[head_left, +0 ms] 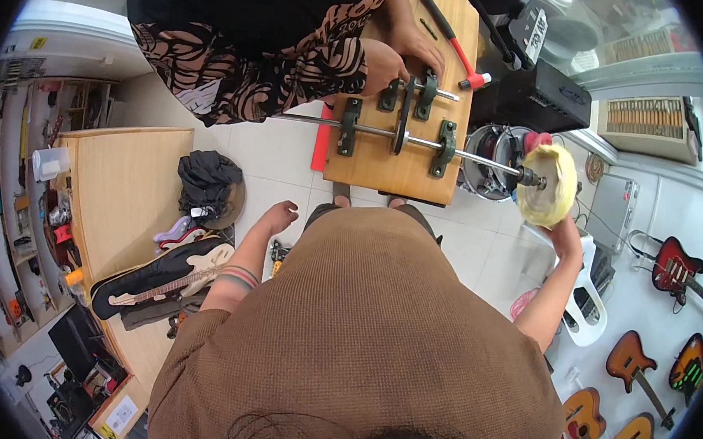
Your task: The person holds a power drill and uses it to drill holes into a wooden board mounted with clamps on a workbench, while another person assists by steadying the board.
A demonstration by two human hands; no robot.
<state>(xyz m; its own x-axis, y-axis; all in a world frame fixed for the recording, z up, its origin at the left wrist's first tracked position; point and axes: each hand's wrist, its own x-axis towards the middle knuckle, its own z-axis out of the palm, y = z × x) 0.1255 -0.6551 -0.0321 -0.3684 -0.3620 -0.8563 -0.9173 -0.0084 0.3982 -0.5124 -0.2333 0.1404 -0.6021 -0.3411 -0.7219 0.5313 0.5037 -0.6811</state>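
Observation:
A buffing wheel with a pale face and ruffled yellow edge is fixed to the right end of a long steel shaft. My right hand grips its lower rim, fingers partly hidden behind it. The shaft runs through green pillow block bearings on a wooden bench. A black belt and pulley link it to a shorter shaft behind. My left hand hangs left of the bench, holding nothing, its fingers loosely curled but apart. Across the bench, another person's hands are at the rear bearings.
A red and black hammer lies at the bench's far right. Beyond stands a black box-shaped unit. A white plastic chair is near my right arm. Guitars hang at right; an unfinished guitar rests at left.

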